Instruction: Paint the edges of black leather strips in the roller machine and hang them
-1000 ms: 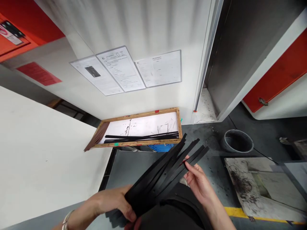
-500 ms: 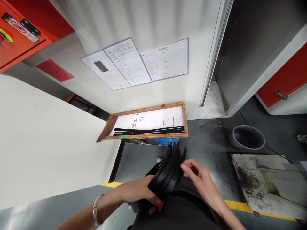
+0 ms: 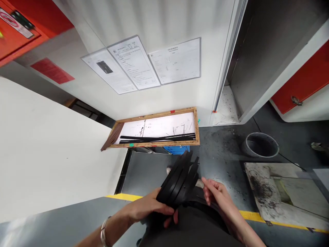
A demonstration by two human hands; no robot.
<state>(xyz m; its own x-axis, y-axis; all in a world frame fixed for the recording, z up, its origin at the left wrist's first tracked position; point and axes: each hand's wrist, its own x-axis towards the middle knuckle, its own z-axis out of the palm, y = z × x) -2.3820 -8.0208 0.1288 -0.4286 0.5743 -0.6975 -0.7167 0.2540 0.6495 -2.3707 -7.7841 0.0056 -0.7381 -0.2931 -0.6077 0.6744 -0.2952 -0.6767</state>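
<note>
Strips (image 3: 177, 183) clamped in the left hand (image 3: 150, 206) point lengthwise forward and rightward; right hand's (image 3: 218, 192) grip I cannot tell.

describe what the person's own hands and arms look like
The left hand is ungloved, with a shiny silver-coloured bangle at its wrist. The right hand is also ungloved, with no wristwear visible. No sleeves are in view, only a dark grey garment over the body.

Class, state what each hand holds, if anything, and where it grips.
The left hand grips the bundle of black strips low on its visible length; whether the right hand holds anything cannot be told.
</note>
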